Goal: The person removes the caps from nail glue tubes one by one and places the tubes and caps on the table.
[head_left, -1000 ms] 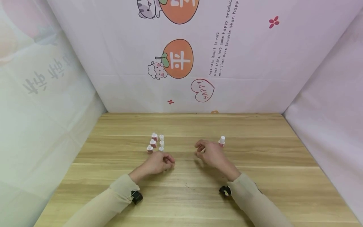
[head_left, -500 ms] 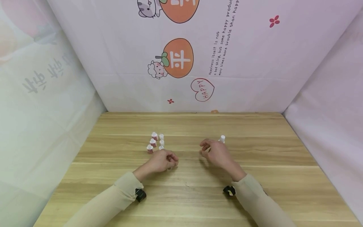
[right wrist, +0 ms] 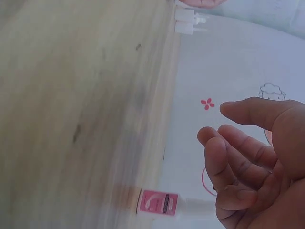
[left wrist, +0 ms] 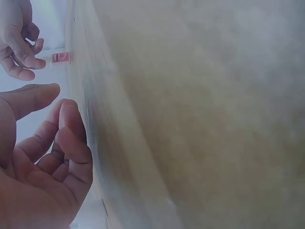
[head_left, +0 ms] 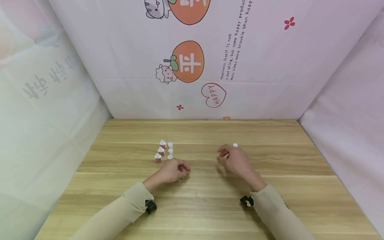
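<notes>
My left hand (head_left: 173,170) hovers over the wooden table with loosely curled fingers and holds nothing. In the left wrist view, its thumb stands apart from the fingertips. Just beyond it are three small white bottles (head_left: 158,158) with red labels, in a slanting row. A row of three small white pieces (head_left: 170,151), resembling caps, stands beside them. My right hand (head_left: 235,161), also holding nothing, is nearest to a single bottle with a tall white top (head_left: 235,145). The hand mostly hides that bottle in the head view; its pink label (right wrist: 157,202) shows in the right wrist view.
The wooden table (head_left: 198,216) meets a white printed cloth (head_left: 135,66) at the back. More white cloth hangs at the left (head_left: 45,133) and the right (head_left: 348,116). Black wrist cameras sit at the left cuff (head_left: 150,206) and right cuff (head_left: 247,201).
Both hands have drifted right, the left one slightly. My right hand now covers more of the single bottle. The bottles and white pieces stay in place.
</notes>
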Tool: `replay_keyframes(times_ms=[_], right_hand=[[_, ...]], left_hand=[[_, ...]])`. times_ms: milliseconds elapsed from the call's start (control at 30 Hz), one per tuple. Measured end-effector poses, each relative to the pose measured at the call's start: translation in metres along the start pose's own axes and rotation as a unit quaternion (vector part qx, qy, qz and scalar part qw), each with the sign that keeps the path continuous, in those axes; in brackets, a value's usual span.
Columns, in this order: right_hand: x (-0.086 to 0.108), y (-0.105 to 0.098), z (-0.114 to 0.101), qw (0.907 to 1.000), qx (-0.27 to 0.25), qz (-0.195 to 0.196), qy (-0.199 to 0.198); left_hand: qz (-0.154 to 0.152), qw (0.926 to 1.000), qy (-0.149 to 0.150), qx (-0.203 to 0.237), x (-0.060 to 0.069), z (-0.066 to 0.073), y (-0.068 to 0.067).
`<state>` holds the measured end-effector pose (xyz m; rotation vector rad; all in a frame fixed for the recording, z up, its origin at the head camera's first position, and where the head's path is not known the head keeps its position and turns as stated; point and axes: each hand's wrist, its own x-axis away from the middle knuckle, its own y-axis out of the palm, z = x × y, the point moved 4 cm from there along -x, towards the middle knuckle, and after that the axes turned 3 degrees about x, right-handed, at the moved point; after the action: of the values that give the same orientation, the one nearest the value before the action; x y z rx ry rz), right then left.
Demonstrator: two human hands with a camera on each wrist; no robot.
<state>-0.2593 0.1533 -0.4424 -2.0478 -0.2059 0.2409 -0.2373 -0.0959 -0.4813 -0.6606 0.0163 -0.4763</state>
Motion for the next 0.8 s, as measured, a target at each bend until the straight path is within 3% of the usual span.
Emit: replay_keyframes(times_ms=[333,800], right_hand=[[0.002,-0.01,0.013,0.9999,0.001,0.009,0.01],[0.001,-0.026,0.031,0.9983,-0.004,0.054,0.023]], left_hand=[[-0.003,1.0,0.001,0.008,-0.001,-0.002,0.0],[0.001,0.9998,0.004,-0.021,-0.009,0.004,-0.002]])
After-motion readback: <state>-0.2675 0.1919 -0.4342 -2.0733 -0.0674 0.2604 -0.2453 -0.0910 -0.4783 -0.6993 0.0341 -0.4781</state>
